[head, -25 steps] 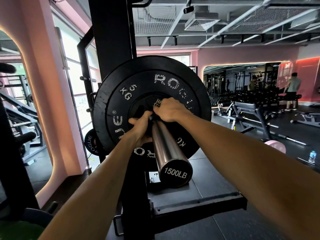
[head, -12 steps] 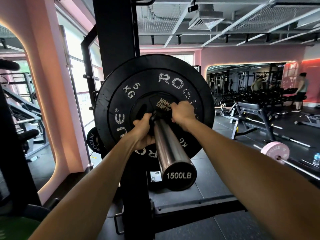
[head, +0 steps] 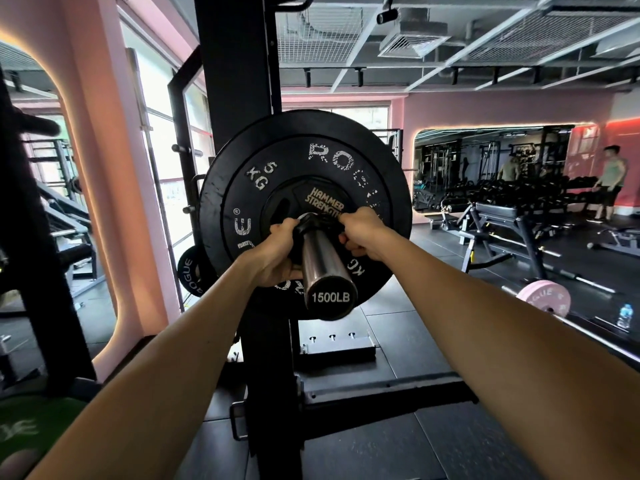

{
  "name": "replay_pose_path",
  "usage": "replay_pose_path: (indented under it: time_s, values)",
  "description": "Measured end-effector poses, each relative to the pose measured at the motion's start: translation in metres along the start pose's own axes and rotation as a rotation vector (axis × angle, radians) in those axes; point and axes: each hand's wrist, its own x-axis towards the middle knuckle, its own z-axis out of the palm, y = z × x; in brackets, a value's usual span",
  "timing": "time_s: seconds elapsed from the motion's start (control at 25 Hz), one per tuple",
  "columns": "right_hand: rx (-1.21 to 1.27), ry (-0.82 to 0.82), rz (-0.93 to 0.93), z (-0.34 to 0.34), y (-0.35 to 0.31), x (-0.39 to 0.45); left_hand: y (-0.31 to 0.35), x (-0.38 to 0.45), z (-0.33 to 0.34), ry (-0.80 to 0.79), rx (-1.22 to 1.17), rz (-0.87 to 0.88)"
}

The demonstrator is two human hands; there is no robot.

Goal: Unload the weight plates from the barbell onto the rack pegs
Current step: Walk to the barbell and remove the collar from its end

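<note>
Black collar on the barbell sleeve is gripped by both hands, left and right.

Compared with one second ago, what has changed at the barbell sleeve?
Both hands, left hand and right hand, have drawn the black collar clamp along the steel barbell sleeve, toward the end cap. The small black Hammer Strength plate and large black Rogue plate stayed put.

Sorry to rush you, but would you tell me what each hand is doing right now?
Left hand: gripping the black collar clamp on the chrome barbell sleeve.
Right hand: gripping the same collar from the other side.
</note>
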Motion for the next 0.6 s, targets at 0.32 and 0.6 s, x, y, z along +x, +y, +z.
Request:
replay_pose_path:
  time_s: [0.32,0.6]
  values:
    - [0.055,-0.101,-0.007,-0.03,-0.004,-0.112,-0.011,-0.101,0.014,-0.028,-0.016,-0.013]
    - [0.06,-0.163,-0.011,-0.057,-0.015,-0.204,-0.014,-0.199,0.033,-0.109,0.018,-0.032]
